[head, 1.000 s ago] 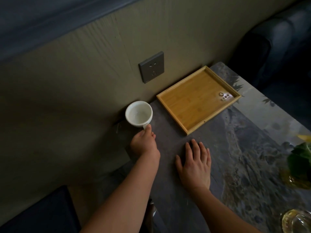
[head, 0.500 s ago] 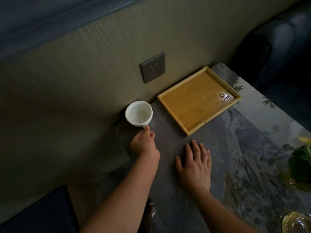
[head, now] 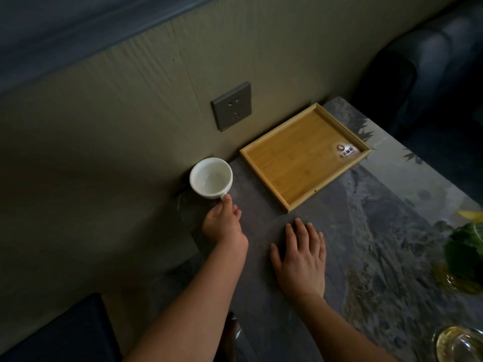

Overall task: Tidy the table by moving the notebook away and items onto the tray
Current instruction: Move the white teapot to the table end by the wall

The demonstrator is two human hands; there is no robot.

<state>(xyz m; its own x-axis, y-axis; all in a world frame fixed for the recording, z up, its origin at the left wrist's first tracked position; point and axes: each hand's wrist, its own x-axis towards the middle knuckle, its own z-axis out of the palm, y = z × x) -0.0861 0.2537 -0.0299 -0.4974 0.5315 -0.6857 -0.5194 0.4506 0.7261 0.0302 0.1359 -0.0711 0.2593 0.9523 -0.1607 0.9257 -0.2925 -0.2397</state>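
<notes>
An empty white cup stands at the table's far left corner, close to the wall. My left hand is just in front of it, fingers pinched on its small handle. The bamboo tray lies to the right of the cup against the wall; it holds nothing, with a white label in its right corner. My right hand rests flat on the dark stone tabletop, fingers spread, holding nothing. No notebook is in view.
A grey wall socket sits above the gap between cup and tray. A green plant in a glass vase stands at the right edge, a glass dish at the bottom right. A dark sofa lies beyond the table.
Both hands and the cup stay where they were; only the camera view has shifted slightly.
</notes>
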